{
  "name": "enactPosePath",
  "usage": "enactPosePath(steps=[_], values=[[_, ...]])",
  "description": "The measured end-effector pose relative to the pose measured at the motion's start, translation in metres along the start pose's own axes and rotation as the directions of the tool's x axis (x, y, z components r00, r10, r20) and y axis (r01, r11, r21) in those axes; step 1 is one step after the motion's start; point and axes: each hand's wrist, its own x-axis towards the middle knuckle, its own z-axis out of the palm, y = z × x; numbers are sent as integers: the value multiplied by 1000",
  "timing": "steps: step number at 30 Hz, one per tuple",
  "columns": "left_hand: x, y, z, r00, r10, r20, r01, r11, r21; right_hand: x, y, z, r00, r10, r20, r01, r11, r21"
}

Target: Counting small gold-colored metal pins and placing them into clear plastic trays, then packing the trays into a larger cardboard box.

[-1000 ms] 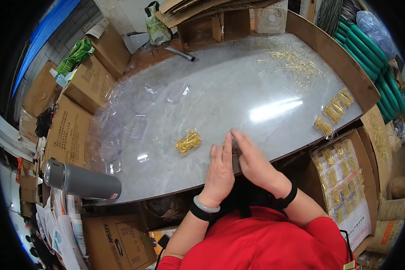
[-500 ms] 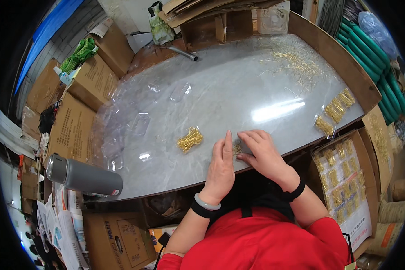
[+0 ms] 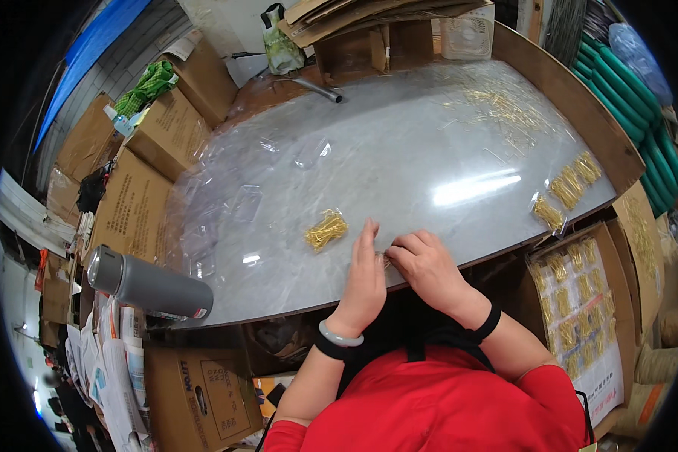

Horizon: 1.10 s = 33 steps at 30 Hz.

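Note:
At the near edge of the table, my left hand (image 3: 363, 282) stands on its side with the fingers stretched out together, its palm toward my right hand. My right hand (image 3: 429, 273) is closed, its fingertips pinched on a few thin gold wire pieces (image 3: 387, 261) that are mostly hidden between the hands. Just beyond my left hand, a bundle of gold wire hooks (image 3: 326, 230) lies on the tabletop.
Loose gold wires (image 3: 508, 113) are scattered at the far right of the grey table (image 3: 369, 158). Packed gold bundles (image 3: 569, 184) lie by its right edge. Clear plastic trays (image 3: 218, 188) cover the left side. A grey bottle (image 3: 154, 285) lies at the near left beside cardboard boxes (image 3: 135, 203).
My right hand has moved left toward my left hand, and its fingers have drawn together on the gold wires. My left hand has stayed close to its place.

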Motion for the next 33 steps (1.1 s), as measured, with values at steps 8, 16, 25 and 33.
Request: enactPosePath(steps=[8, 16, 25, 33], values=[[-23, 31, -33, 994, -112, -9, 103, 883, 458, -8, 3, -10, 997, 69, -27, -66, 994, 92], [2, 25, -16, 985, -170, -12, 159, 892, 423, -10, 3, -18, 995, 96, -42, -88, 983, 159], [-17, 7, -83, 769, -601, -219, 616, 788, 3, -12, 5, -17, 979, 161, -122, -137, 973, 185], [15, -28, -115, 545, -838, 27, 773, 490, -403, -11, 2, -12, 979, 154, -131, -138, 983, 123]])
